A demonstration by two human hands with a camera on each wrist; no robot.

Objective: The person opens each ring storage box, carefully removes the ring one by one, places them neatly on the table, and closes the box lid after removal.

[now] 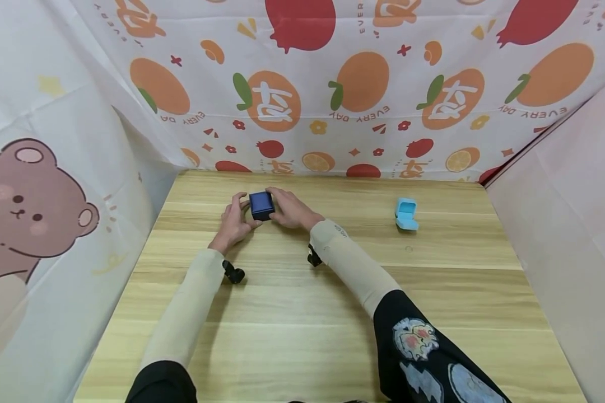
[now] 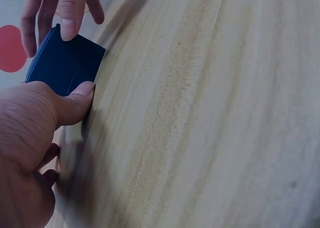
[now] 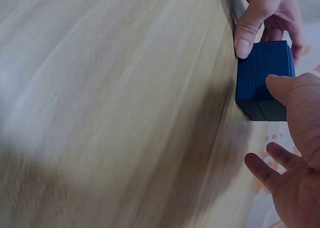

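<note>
A small dark blue box [image 1: 261, 205] stands closed on the wooden table [image 1: 302, 313] near its far side. My left hand [image 1: 238, 217] grips its left side, thumb against the near face and fingers curled behind. From the right, my right hand [image 1: 285, 208] holds the other side. In the left wrist view my left thumb [image 2: 75, 105] presses the blue box [image 2: 65, 62], and fingers of the right hand [image 2: 67, 12] lie on its top edge. The right wrist view shows the box [image 3: 265, 80] with a seam round it, between my right thumb [image 3: 287, 90] and the left hand [image 3: 262, 17].
A small light blue box [image 1: 406, 214] sits open on the table, far right of the hands. Printed fabric walls [image 1: 302, 84] close in the table at the back and both sides. Bare wood lies between me and the hands.
</note>
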